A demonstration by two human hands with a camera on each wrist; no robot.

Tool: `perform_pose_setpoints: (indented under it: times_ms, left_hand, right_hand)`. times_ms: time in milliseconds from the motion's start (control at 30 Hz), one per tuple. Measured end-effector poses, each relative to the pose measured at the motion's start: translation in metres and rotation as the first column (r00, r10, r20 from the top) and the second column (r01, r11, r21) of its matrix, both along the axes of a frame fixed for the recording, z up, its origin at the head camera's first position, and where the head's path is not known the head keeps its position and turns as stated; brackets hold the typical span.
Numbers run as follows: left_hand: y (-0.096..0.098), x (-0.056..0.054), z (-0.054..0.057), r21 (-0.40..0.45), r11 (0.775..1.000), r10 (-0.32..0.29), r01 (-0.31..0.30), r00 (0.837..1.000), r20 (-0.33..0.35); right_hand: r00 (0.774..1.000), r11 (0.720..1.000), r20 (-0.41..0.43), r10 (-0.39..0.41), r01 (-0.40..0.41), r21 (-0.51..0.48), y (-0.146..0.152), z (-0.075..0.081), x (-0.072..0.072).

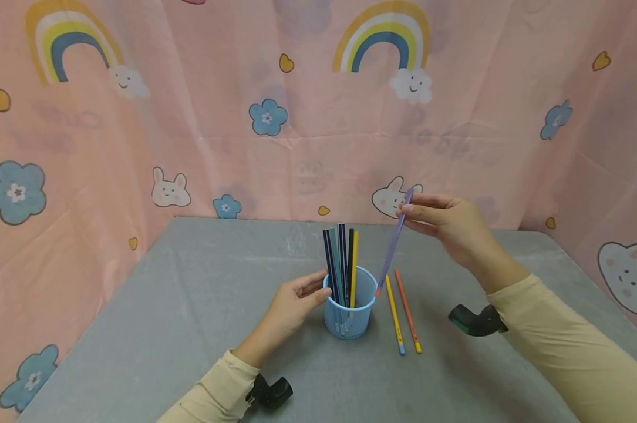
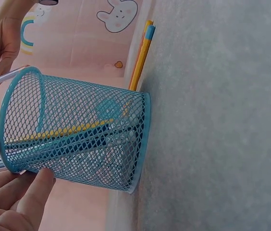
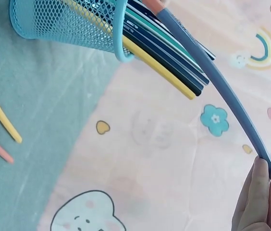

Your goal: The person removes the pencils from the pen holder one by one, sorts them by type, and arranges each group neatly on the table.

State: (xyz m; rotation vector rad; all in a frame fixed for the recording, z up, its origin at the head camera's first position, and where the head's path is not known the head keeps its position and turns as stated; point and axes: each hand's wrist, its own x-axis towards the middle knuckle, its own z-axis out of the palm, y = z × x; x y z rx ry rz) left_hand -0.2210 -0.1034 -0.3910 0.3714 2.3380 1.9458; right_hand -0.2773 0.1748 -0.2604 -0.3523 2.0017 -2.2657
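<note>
A light blue mesh pencil cup (image 1: 348, 329) stands upright on the grey table. My left hand (image 1: 296, 301) grips its left side at the rim, thumb on the near side. Several pencils (image 1: 327, 258) lean inside, dark blue, teal, black and yellow. Above and right of the cup, my right hand (image 1: 458, 228) pinches a purple pencil (image 1: 395, 242) near its upper end. The pencil slants down to the left, its orange lower end (image 3: 153, 6) beside the cup's right rim. In the left wrist view, the cup's mesh wall (image 2: 82, 115) shows the pencils through it.
Right of the cup, a yellow pencil (image 1: 394, 314) with a blue end and an orange pencil (image 1: 408, 314) with a yellow end lie on the grey table (image 1: 191, 329). A pink patterned cloth (image 1: 212, 106) hangs behind and at both sides.
</note>
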Motion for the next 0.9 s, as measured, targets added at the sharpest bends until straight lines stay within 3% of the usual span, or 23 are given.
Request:
perform_pose_setpoints:
  times_ms: [367,767,900]
  left_hand:
    - [0.001,-0.001,-0.001,0.012,1.0,0.0,0.0,1.0,0.005]
    - [0.0,-0.001,0.0,0.014,1.0,-0.005,0.005,1.0,0.004]
    - [0.0,-0.001,0.0,0.017,1.0,-0.001,0.001,1.0,0.008]
  right_hand:
    - [1.0,0.998,0.001,-0.03,0.03,0.052,0.026,0.001,0.002]
    - [0.998,0.996,0.055,-0.009,0.004,0.086,0.043,-0.016,-0.004]
    - [0.996,0.988,0.087,-0.021,0.007,0.152,0.048,-0.022,-0.007]
